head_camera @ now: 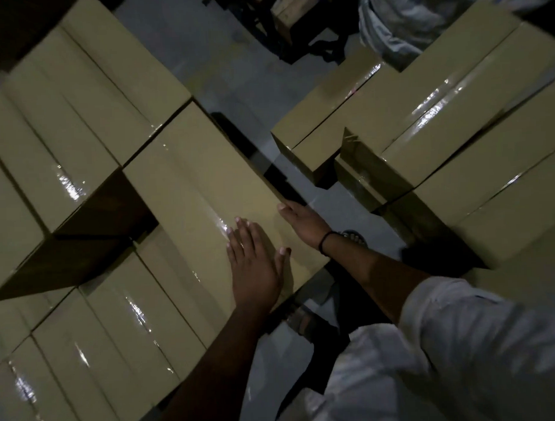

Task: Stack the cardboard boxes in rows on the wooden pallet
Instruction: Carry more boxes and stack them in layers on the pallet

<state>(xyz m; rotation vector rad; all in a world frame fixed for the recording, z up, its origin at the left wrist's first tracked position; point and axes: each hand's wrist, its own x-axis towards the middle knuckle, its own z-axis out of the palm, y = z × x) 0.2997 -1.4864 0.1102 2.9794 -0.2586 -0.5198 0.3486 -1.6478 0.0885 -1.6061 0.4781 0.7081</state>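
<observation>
The left hand [253,261] lies flat on the taped top of a cardboard box [203,184], fingers straight and spread, clasping nothing. That box sits on the upper layer of the left stack [62,129], at its near right corner, beside the strip of grey floor [230,70]. The right hand [298,220] (a dark band [324,241] circles its wrist) rests at the box's right edge, one fingertip on top, the other fingers dropping over the side into shadow; whether they grasp it I cannot tell. Across the floor stands a second stack [456,134] of taped boxes.
</observation>
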